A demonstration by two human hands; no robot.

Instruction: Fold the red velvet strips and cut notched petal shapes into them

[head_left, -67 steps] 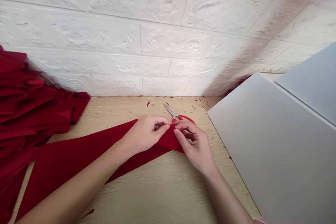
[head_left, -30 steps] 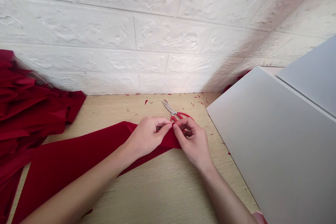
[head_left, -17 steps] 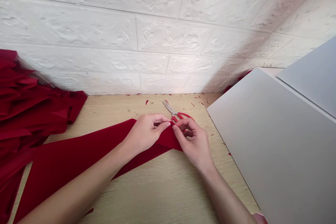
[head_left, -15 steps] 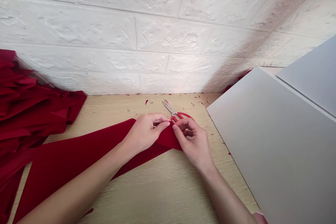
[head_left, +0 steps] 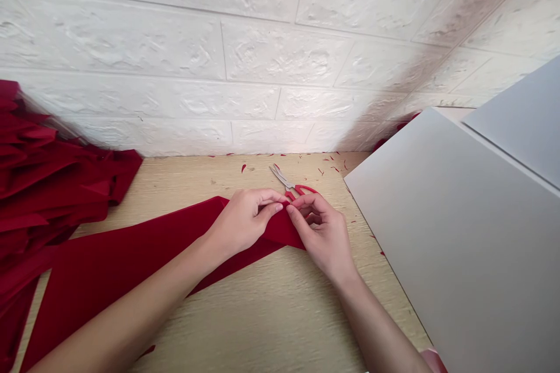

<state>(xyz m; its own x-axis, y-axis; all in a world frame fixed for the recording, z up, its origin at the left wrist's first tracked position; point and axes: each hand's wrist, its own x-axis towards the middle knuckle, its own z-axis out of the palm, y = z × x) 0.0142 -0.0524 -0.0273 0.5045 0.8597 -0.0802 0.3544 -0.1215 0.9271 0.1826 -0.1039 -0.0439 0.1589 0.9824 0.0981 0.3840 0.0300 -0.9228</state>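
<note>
A long strip of dark red fabric (head_left: pixel 131 250) stretches across the wooden table from the lower left to the middle. Its narrow right end is pinched between the thumb and fingers of my left hand (head_left: pixel 247 218). Close beside it, my right hand (head_left: pixel 321 230) grips the same end, thumb and forefinger pressed on the top edge. The two sets of fingertips almost meet. Just behind them lie scissors (head_left: pixel 286 182) with red handles, blades slightly apart and pointing to the back left; my hands and the fabric partly hide the handles.
A heap of red fabric (head_left: pixel 52 180) is piled on the left. On the right stands a large pale grey panel or box (head_left: pixel 455 215). Behind the table (head_left: pixel 262 326) rises a white brick-patterned wall (head_left: pixel 254 52). Small red scraps (head_left: pixel 244 168) are scattered near the wall.
The view has shifted very slightly. Both hands keep their pinch on the fabric's end, with almost no movement.
</note>
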